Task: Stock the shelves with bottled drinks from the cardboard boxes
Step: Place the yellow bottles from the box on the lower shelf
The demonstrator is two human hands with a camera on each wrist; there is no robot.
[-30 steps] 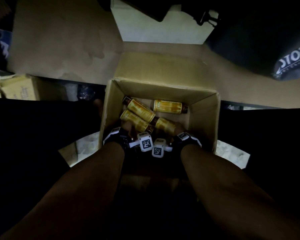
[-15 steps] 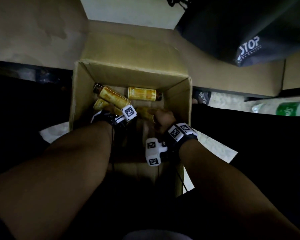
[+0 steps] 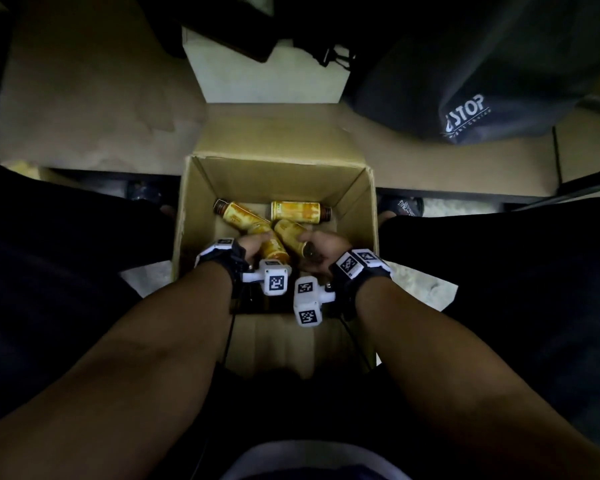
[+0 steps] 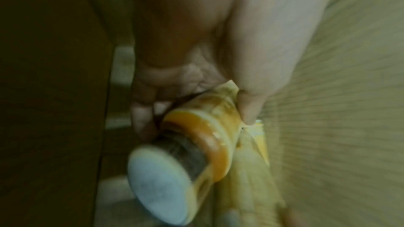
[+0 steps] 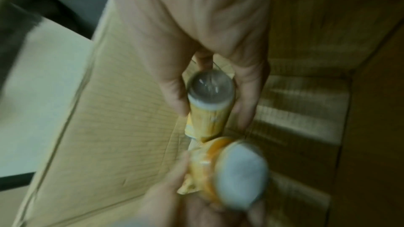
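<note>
An open cardboard box point(image 3: 357, 209) stands on the floor between my knees, holding several yellow-labelled bottles. My left hand point(image 3: 253, 244) grips one bottle point(image 3: 272, 249) round its body; the left wrist view shows that bottle point(image 4: 210, 135) cap end toward the camera. My right hand point(image 3: 321, 249) grips a second bottle point(image 3: 290, 233) near its base, and the right wrist view shows its clear bottom point(image 5: 210, 89) between thumb and fingers. Two more bottles, one at the left point(image 3: 234, 213) and one at the back point(image 3: 297, 212), lie on the box floor.
A pale box point(image 3: 267, 77) stands beyond the carton. A dark bag printed STOP point(image 3: 465, 116) lies at the upper right. My dark-clad legs flank the carton on both sides.
Both hands have closed round bottles inside the box; a second ago they were reaching in. The head view has shifted back so the carton is centred.
</note>
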